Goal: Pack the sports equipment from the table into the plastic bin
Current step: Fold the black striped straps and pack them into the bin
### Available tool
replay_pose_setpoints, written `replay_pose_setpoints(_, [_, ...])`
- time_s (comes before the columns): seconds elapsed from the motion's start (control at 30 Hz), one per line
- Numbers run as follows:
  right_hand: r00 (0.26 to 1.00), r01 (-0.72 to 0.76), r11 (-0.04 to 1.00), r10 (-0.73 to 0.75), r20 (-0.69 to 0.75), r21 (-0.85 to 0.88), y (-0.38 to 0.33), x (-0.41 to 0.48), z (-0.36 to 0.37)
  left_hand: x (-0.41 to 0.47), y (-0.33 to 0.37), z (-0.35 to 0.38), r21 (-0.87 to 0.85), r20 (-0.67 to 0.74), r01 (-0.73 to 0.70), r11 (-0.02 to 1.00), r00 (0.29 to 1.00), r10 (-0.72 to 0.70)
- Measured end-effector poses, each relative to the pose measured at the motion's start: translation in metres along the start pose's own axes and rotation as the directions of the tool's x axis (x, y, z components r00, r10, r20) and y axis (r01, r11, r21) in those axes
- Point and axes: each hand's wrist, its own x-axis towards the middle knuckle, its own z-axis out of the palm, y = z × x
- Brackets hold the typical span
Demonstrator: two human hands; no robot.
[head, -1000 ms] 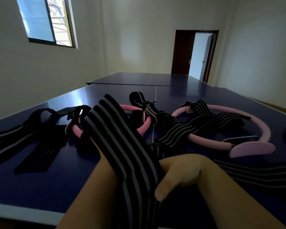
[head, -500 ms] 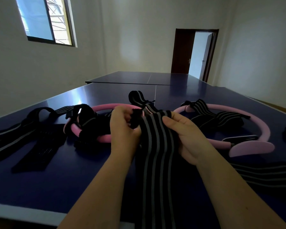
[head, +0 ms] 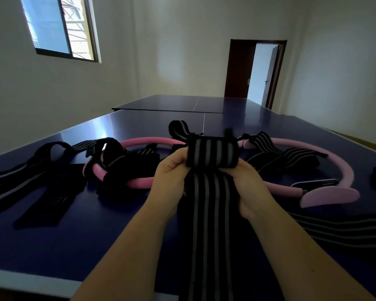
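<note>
Between the two hands, a striped band [head: 208, 213] runs up from the near edge of the counter [head: 74, 246] to a rolled end at the fingertips. The left hand [head: 172, 177] grips the roll's left side, fingers curled round it; the right hand [head: 251, 185] pinches its right side. Just beyond the left hand lies a pink ring [head: 139, 184] draped with black straps [head: 41, 177]. Beyond the right hand lies a second ring [head: 348, 170] under more striped straps. A flat band [head: 334, 229] lies right of the right forearm.
</note>
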Motion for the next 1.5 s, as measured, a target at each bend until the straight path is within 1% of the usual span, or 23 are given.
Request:
replay_pose_setpoints(0.07, [1.000, -0.025, 1.000, 0.025, -0.009, -0.009, -0.005, 0.001, -0.005, 0.001, 0.007, 0.002, -0.166, 0.017, 0.064, 0.984, 0.998, -0.062])
replay_pose_setpoints(0.13, [0.998, 0.017, 0.995, -0.023, -0.059, -0.102, -0.007, 0.005, -0.008, -0.002, 0.012, 0.006, -0.527, 0.036, 0.236, 0.816, 0.966, -0.256])
replay_pose_setpoints(0.17, [0.997, 0.041, 0.989, -0.051, -0.065, -0.139, -0.005, 0.006, -0.011, -0.002, 0.009, 0.003, -0.430, 0.109, 0.309, 0.848, 0.951, -0.291])
replay_pose_setpoints(0.2, [0.995, 0.039, 0.989, -0.051, -0.087, -0.143, -0.002, 0.006, -0.012, -0.002, 0.006, 0.003, -0.273, 0.144, 0.390, 0.879, 0.920, -0.364])
replay_pose_setpoints(0.23, [0.995, 0.030, 0.993, -0.041, -0.096, -0.114, -0.001, 0.002, -0.009, -0.002, 0.003, 0.003, -0.179, 0.155, 0.419, 0.890, 0.905, -0.395])
replay_pose_setpoints(0.27, [0.997, 0.022, 0.996, -0.028, -0.073, -0.081, 0.001, -0.002, -0.009, -0.001, -0.001, 0.001, -0.018, 0.148, 0.376, 0.926, 0.917, -0.370])
replay_pose_setpoints(0.3, [0.998, 0.026, 0.998, -0.029, -0.048, -0.058, 0.000, -0.003, -0.009, -0.001, -0.003, -0.001, 0.060, 0.154, 0.347, 0.936, 0.923, -0.353])
replay_pose_setpoints(0.37, [0.999, 0.054, 0.994, -0.053, 0.009, -0.096, -0.002, -0.005, -0.006, 0.000, -0.002, -0.005, 0.064, 0.132, 0.271, 0.960, 0.952, -0.277])
replay_pose_setpoints(0.47, [0.996, 0.068, 0.988, -0.059, 0.060, -0.142, 0.000, -0.001, -0.008, 0.000, -0.003, 0.001, 0.034, 0.063, 0.066, 0.997, 0.996, -0.068])
replay_pose_setpoints(0.57, [0.990, 0.048, 0.977, -0.019, 0.137, -0.210, 0.005, 0.001, -0.007, 0.003, -0.002, -0.002, 0.022, -0.029, -0.101, 0.995, 0.994, 0.101])
replay_pose_setpoints(0.63, [0.984, 0.092, 0.963, -0.050, 0.169, -0.251, 0.006, 0.001, -0.004, 0.002, 0.003, -0.002, 0.001, -0.052, -0.076, 0.997, 0.996, 0.076])
replay_pose_setpoints(0.7, [0.986, 0.152, 0.965, -0.132, 0.107, -0.215, 0.006, 0.000, -0.004, 0.000, 0.005, 0.003, -0.032, -0.044, 0.083, 0.996, 0.995, -0.084])
replay_pose_setpoints(0.77, [0.980, 0.198, 0.969, -0.195, 0.036, -0.147, 0.005, 0.001, -0.006, 0.000, 0.006, 0.008, -0.091, -0.006, 0.262, 0.961, 0.965, -0.264])
replay_pose_setpoints(0.87, [0.945, 0.327, 0.921, -0.315, 0.089, -0.212, 0.010, 0.005, -0.010, -0.003, 0.004, 0.008, -0.115, 0.085, 0.401, 0.909, 0.916, -0.393])
replay_pose_setpoints(0.93, [0.943, 0.333, 0.894, -0.311, 0.121, -0.299, 0.010, 0.003, -0.009, -0.003, 0.002, 0.003, -0.039, 0.075, 0.371, 0.928, 0.927, -0.368])
replay_pose_setpoints(1.0, [0.959, 0.281, 0.885, -0.248, 0.133, -0.372, 0.008, 0.002, -0.011, 0.000, 0.001, -0.002, 0.014, -0.007, 0.310, 0.951, 0.951, -0.310])
replay_pose_setpoints(1.03, [0.970, 0.237, 0.906, -0.201, 0.136, -0.352, 0.005, 0.001, -0.010, 0.001, 0.003, -0.003, 0.017, -0.033, 0.278, 0.960, 0.960, -0.277])
replay_pose_setpoints(1.13, [0.984, 0.063, 0.996, -0.052, 0.170, -0.057, -0.001, 0.001, -0.006, -0.002, 0.007, -0.001, 0.005, -0.050, 0.209, 0.978, 0.977, -0.209])
replay_pose_setpoints(1.17, [0.988, 0.027, 0.998, -0.019, 0.154, -0.051, 0.000, 0.002, -0.004, -0.003, 0.008, 0.000, 0.009, -0.052, 0.195, 0.981, 0.980, -0.195])
replay_pose_setpoints(1.27, [0.992, -0.037, 0.934, 0.079, 0.103, -0.355, 0.007, 0.006, -0.003, -0.004, 0.008, -0.002, 0.022, -0.047, 0.186, 0.982, 0.982, -0.184])
replay_pose_setpoints(1.3, [0.988, -0.055, 0.912, 0.108, 0.109, -0.406, 0.009, 0.006, -0.004, -0.005, 0.008, -0.002, 0.030, -0.046, 0.182, 0.983, 0.983, -0.180])
replay_pose_setpoints(1.37, [0.980, -0.065, 0.909, 0.136, 0.144, -0.412, 0.011, 0.002, -0.004, -0.006, 0.011, -0.001, 0.031, -0.070, 0.154, 0.988, 0.986, -0.151])
replay_pose_setpoints(1.5, [0.990, -0.077, 0.954, 0.107, 0.089, -0.289, 0.010, 0.004, -0.007, -0.009, 0.017, 0.001, 0.041, -0.132, -0.006, 0.999, 0.991, 0.011])
